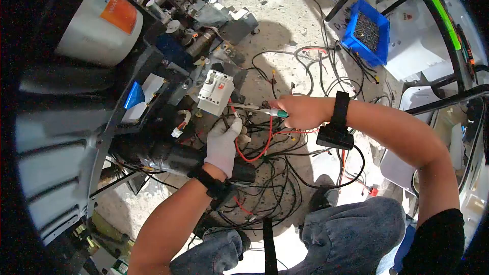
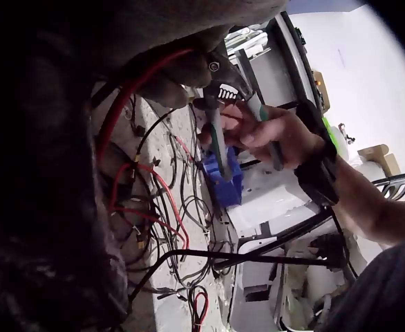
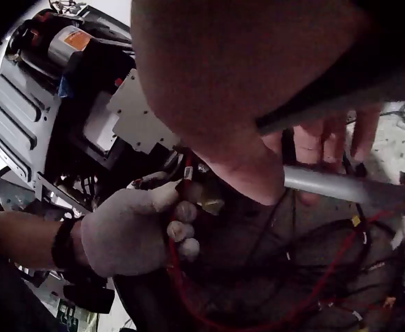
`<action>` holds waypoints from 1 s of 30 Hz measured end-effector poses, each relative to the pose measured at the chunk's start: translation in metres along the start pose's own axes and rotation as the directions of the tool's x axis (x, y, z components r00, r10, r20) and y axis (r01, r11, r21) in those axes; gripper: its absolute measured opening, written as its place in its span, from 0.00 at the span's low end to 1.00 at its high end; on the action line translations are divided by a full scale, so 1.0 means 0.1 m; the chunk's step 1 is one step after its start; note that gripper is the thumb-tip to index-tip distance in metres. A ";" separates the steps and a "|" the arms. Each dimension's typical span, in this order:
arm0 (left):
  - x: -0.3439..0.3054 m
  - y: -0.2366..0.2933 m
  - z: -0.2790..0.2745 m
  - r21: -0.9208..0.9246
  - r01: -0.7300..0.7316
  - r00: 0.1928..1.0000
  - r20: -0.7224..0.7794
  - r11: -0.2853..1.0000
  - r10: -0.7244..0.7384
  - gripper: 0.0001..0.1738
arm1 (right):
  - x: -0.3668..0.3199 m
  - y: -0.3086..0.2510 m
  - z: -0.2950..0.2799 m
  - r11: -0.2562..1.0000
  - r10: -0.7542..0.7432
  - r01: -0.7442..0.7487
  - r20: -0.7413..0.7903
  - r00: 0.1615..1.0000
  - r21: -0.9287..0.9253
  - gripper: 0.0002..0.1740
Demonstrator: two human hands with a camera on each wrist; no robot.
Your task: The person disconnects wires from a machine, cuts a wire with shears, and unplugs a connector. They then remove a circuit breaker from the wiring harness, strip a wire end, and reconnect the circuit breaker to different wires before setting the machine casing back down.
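A light glove covers my left hand [image 1: 222,145] [image 3: 130,232], whose fingers and thumb pinch a red cable [image 1: 252,160] [image 2: 123,104] just below a white boxy electrical unit [image 1: 216,91]. My bare right hand [image 1: 308,112] [image 2: 285,138] grips pliers with green and grey handles [image 1: 277,113] [image 2: 218,142]. Their metal head points left, toward the unit and the left fingertips; a coil spring shows between the handles in the left wrist view. Whether the jaws touch the cable cannot be told. In the right wrist view one handle [image 3: 354,190] lies across the right hand's fingers.
Black and red cables [image 1: 275,193] tangle over the floor. A blue bin [image 1: 385,33] of small dark parts stands at upper right, beside a black metal frame [image 1: 461,66]. Machine parts and a white cylinder [image 1: 102,25] are at left. A thick black tube [image 1: 173,160] lies below the unit.
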State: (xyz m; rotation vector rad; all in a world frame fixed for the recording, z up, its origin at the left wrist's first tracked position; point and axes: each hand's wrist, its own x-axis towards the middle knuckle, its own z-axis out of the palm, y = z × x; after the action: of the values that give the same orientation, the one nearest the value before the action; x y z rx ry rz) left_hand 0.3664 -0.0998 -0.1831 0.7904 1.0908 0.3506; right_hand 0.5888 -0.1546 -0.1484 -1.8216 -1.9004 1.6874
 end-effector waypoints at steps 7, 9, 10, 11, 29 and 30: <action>0.00 0.06 0.01 0.115 0.003 1.000 -0.006 0.993 -0.003 0.08 | -0.01 -0.06 -0.10 0.996 -0.094 0.094 0.030 0.995 0.002 0.21; 0.00 0.06 0.02 0.121 -0.013 1.000 -0.012 0.993 0.015 0.08 | -0.05 -0.12 -0.07 0.991 0.036 -0.037 -0.013 0.999 -0.132 0.21; 0.00 0.05 0.02 0.120 -0.027 0.999 -0.015 0.992 0.029 0.08 | -0.05 -0.10 -0.04 0.990 0.037 -0.038 -0.015 0.999 -0.133 0.21; -0.02 0.04 0.01 0.119 -0.039 0.999 -0.018 0.992 0.041 0.07 | -0.04 -0.06 0.02 0.983 0.019 -0.035 -0.091 0.996 -0.179 0.21; -0.04 0.08 0.01 0.174 -0.024 1.000 0.009 0.984 0.023 0.11 | -0.03 0.07 0.16 0.932 -0.215 0.065 -0.399 0.891 -0.357 0.21; -0.03 0.10 0.02 0.173 -0.025 1.000 0.007 0.985 0.024 0.11 | -0.06 -0.01 0.11 0.967 -0.079 0.015 -0.243 0.967 -0.253 0.21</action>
State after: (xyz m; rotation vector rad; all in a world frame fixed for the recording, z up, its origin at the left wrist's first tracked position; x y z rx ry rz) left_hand 0.3681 -0.0955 -0.1738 0.9596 1.1178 0.2765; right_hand 0.5826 -0.1660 -0.1481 -1.9431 -2.0998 1.1772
